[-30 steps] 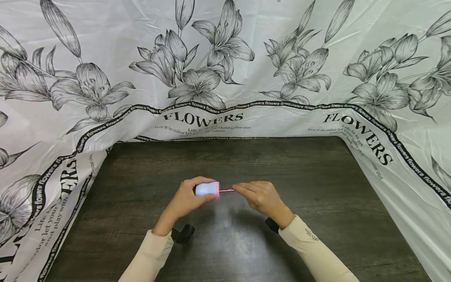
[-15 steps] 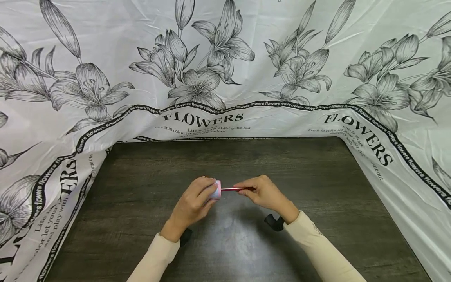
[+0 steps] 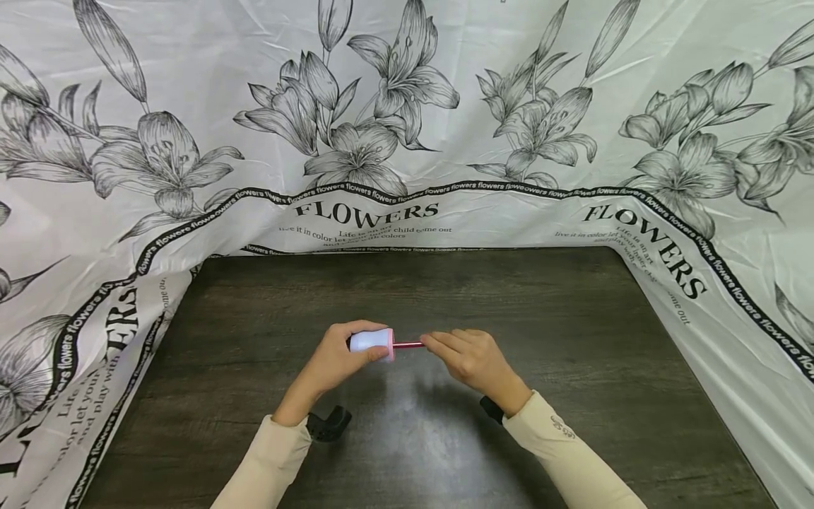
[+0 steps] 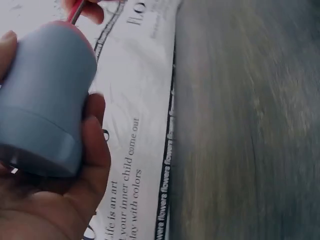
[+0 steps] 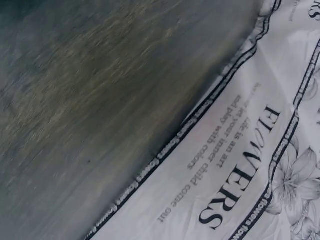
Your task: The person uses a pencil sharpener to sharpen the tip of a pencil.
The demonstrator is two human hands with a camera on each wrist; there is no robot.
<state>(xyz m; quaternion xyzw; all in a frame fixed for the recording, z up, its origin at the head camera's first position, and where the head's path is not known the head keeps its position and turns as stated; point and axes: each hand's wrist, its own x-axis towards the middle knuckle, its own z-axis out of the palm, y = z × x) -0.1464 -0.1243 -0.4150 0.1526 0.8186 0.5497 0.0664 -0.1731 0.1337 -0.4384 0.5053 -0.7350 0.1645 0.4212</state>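
My left hand [image 3: 332, 362] grips a pale blue, barrel-shaped pencil sharpener [image 3: 369, 341] with a pink rim, held level above the table. A thin red pencil [image 3: 408, 345] runs into its pink end. The fingers of my right hand [image 3: 469, 358] pinch the pencil's other end and hide it. In the left wrist view the sharpener [image 4: 47, 90] fills the left side, with fingers curled round it. Fingertips of the right hand [image 4: 92, 11] show at that view's top, beside the pencil. Neither the right hand nor the pencil appears in the right wrist view.
Beneath both hands lies a dark wood-grain table [image 3: 420, 290]. White cloth [image 3: 445, 141] printed with flowers and lettering surrounds its back and sides. Black wrist mounts [image 3: 329, 424] hang under both wrists.
Half a second ago the left hand was rolled over the sharpener, knuckles up; it has turned back, baring the sharpener's side. The right hand has also turned, its fingers now covering more of the pencil.
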